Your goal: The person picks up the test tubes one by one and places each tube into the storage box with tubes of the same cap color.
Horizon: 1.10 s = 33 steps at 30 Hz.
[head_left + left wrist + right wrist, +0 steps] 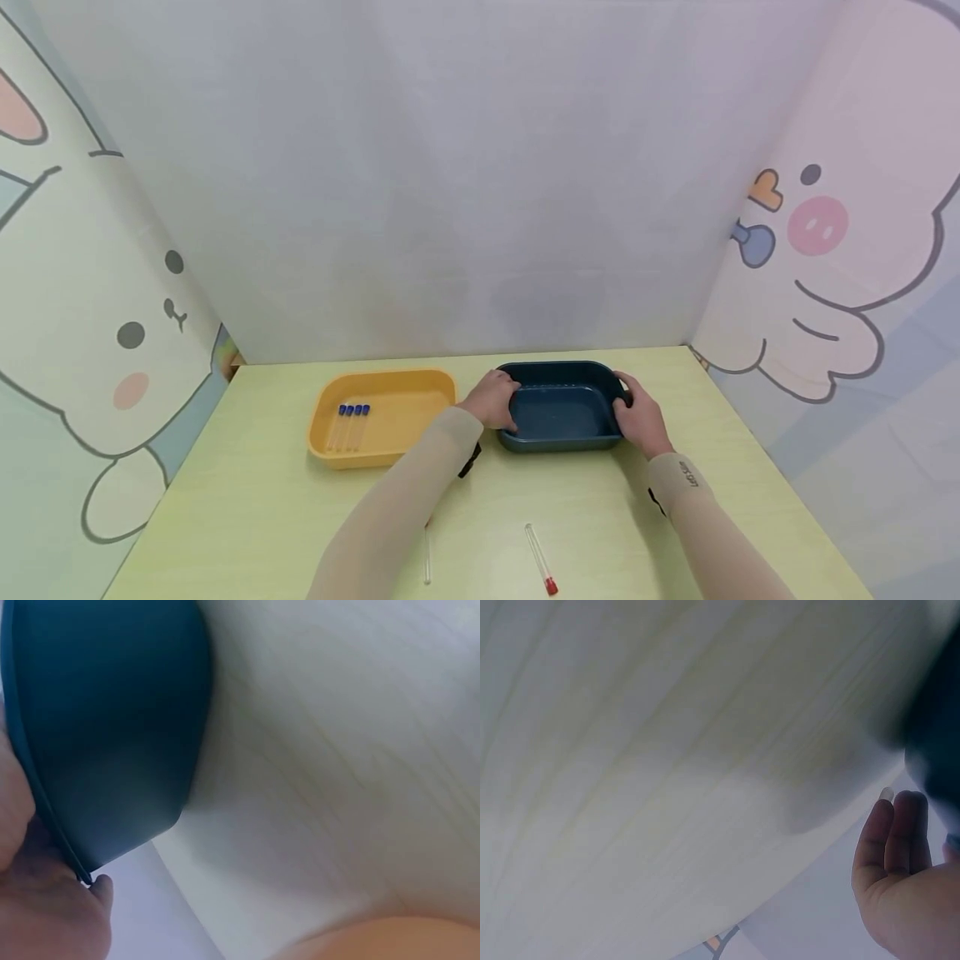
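A dark blue plastic tray (558,406) stands at the back of the table, right of the middle. My left hand (491,401) grips its left end, thumb over the rim. At the opposite end my right hand (642,419) holds the rim between thumb and fingers. The left wrist view shows the tray's outer wall (112,735) with part of the hand (49,919) at the rim. In the right wrist view, the lower fingers (907,832) are beside the tray's dark side (937,742).
A yellow tray (408,412) left of the blue one holds several blue-capped tubes (352,425). Nearer the front lie a red-capped test tube (538,554) and another clear tube (427,558), partly behind my left forearm. Printed curtains border the table (247,500).
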Motion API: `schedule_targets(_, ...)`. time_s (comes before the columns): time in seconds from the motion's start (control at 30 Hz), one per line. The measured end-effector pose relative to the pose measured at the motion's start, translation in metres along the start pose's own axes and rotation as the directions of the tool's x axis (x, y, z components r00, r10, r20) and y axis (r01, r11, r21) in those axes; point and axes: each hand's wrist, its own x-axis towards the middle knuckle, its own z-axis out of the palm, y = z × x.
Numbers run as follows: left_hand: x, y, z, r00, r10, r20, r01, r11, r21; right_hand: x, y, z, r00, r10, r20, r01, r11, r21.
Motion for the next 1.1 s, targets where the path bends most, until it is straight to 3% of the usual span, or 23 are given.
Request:
schedule_targets(0.13,-0.003,-0.002,-0.002,1.0,-0.006,-0.002,0.006,0.998,-0.07,0.001,0.0,0.001,1.0,-0.005,-0.006,0.005,1.0,-0.003)
schedule_targets(0.57,-0.005,-0.008,-0.003,0.999,0.03,-0.037,-0.036,0.985,-0.169,0.001,-0.003,0.002,1.0,0.004,-0.001,-0.004,1.0,-0.006)
schedule_targets(1.1,-0.025,-0.004,-0.022,0.998,0.039,-0.058,-0.052,0.968,-0.244,0.0,-0.001,0.001,1.0,0.007,0.015,-0.007,1.0,-0.017)
